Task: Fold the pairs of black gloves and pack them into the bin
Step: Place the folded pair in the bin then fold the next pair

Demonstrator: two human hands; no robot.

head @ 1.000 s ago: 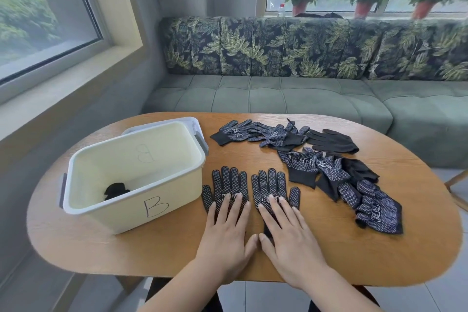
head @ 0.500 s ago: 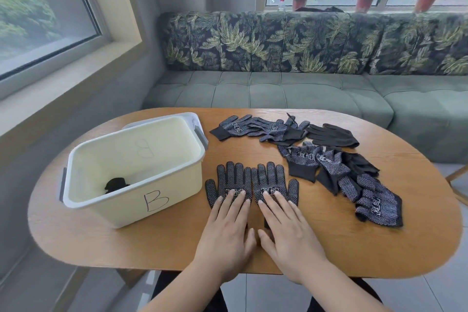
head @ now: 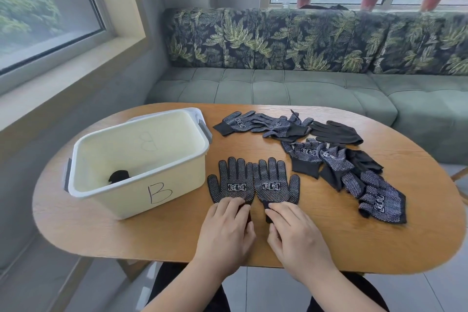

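Two black dotted gloves lie flat, palm up and side by side, on the wooden table (head: 379,243): the left glove (head: 234,183) and the right glove (head: 274,185), fingers pointing away from me. My left hand (head: 225,230) has its bent fingers on the left glove's cuff. My right hand (head: 296,233) grips the right glove's cuff the same way. Both cuffs are mostly hidden under my fingers. The cream bin (head: 177,185) marked "B" stands to the left, with one folded black bundle (head: 118,176) on its bottom.
Several loose gloves lie in a heap (head: 342,167) at the right, and more at the back (head: 266,124) beside a plain black glove (head: 334,132). A green sofa (head: 278,88) runs behind the table. Potted plants stand on the window sill.
My hands have slid back along the two gloves, from flat on the palms to bent fingers on the cuffs. The gloves now lie closer together, touching.
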